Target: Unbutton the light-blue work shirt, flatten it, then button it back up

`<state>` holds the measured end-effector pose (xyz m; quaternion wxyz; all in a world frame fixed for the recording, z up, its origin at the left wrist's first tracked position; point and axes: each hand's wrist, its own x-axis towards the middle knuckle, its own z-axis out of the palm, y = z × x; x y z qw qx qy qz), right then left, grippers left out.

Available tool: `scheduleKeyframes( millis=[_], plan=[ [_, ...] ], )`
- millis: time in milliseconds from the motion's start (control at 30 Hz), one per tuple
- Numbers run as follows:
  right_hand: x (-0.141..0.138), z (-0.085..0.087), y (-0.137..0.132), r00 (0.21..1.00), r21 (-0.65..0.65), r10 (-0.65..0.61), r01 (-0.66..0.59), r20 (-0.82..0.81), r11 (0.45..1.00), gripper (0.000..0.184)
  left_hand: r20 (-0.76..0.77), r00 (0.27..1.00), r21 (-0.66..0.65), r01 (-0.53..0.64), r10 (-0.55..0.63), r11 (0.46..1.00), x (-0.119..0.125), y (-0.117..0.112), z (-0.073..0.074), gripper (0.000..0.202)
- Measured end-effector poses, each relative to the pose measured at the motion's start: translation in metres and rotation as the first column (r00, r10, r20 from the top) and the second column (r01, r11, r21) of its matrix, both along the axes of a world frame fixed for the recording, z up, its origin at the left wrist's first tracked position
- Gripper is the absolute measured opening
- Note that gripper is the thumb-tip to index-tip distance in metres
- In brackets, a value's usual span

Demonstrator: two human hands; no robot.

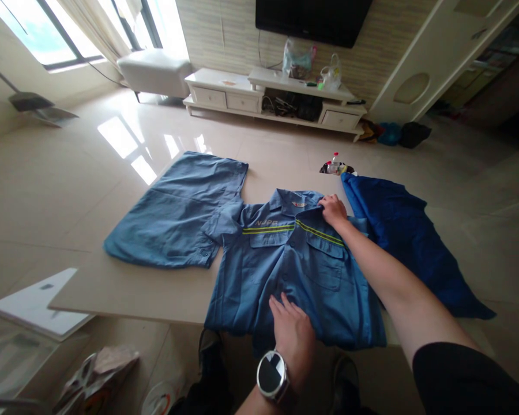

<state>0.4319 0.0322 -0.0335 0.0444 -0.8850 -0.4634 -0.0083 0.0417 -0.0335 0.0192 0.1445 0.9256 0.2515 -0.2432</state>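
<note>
A blue-grey work shirt (259, 282) with yellow-green stripes and chest pockets lies front up on the table board (147, 294), its lower edge hanging over the near side. My right hand (333, 210) reaches across to the collar and shoulder area, fingers closed on the cloth there. Lower down, my left hand (292, 328), with a round watch (271, 374) at the wrist, rests on the shirt front near the button line, fingers stretched out. The shirt's left-side sleeve overlaps a folded blue-grey garment (177, 213).
Darker blue cloth (402, 230) lies at the right of the board. Bottles with red caps (335, 164) stand beyond the far edge. A white flat panel (43, 302) is at the near left. Across the floor are a low TV cabinet (225, 89) and a grey bench (155, 72).
</note>
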Motion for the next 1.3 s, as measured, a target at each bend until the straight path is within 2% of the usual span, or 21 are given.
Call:
scheduleKeyframes(
  millis=[100,200,300,433,600,733,833,900,967,1133,1200,1300],
  plan=[
    [0.0,0.001,-0.004,0.986,0.053,-0.055,0.047,0.159,0.997,0.033,0.001,1.0,0.001,0.007,-0.007,1.0,0.0,0.0,0.001,0.066],
    [-0.001,-0.001,-0.004,0.976,0.05,-0.05,0.04,0.212,0.998,0.035,-0.017,1.0,-0.008,0.018,-0.018,1.0,0.001,0.001,0.003,0.066],
    [0.0,-0.01,-0.004,0.991,0.003,-0.049,0.049,0.128,0.999,0.037,-0.038,0.999,0.003,0.031,-0.031,1.0,0.001,0.001,0.006,0.064],
    [0.012,-0.022,-0.006,0.998,0.01,-0.058,0.058,-0.014,0.998,0.038,-0.033,0.999,-0.008,0.025,-0.026,1.0,0.0,0.003,0.007,0.063],
    [0.027,-0.022,-0.009,0.994,0.052,-0.105,0.107,-0.037,0.993,0.039,-0.013,1.0,0.005,0.019,-0.018,1.0,-0.001,0.002,0.003,0.065],
    [0.022,-0.018,0.003,0.987,0.263,-0.158,0.141,0.044,0.954,0.041,0.0,1.0,-0.012,0.003,-0.003,1.0,-0.001,0.0,-0.001,0.063],
    [0.015,-0.018,0.021,0.982,0.338,-0.166,0.187,-0.091,0.922,0.029,0.021,1.0,-0.002,-0.005,0.005,1.0,-0.001,-0.001,-0.002,0.065],
    [0.015,-0.02,0.033,0.949,0.296,-0.221,0.283,-0.226,0.913,0.02,0.012,1.0,0.001,-0.001,0.001,1.0,0.0,-0.001,-0.002,0.07],
    [0.019,-0.023,0.042,0.903,0.271,-0.311,0.392,-0.297,0.879,0.015,-0.003,1.0,-0.006,0.009,-0.01,1.0,0.0,0.0,-0.001,0.073],
    [0.036,-0.026,0.051,0.731,0.229,-0.512,0.649,-0.452,0.725,0.023,-0.009,1.0,0.001,0.024,-0.024,1.0,-0.001,0.002,0.002,0.068],
    [0.039,-0.024,0.053,0.662,0.202,-0.52,0.701,-0.54,0.684,0.02,-0.001,1.0,-0.003,0.022,-0.022,1.0,-0.002,0.002,0.001,0.067],
    [0.04,-0.016,0.054,0.568,0.155,-0.46,0.728,-0.683,0.668,0.014,0.024,1.0,-0.012,0.015,-0.014,1.0,-0.003,0.002,0.0,0.069]
  ],
)
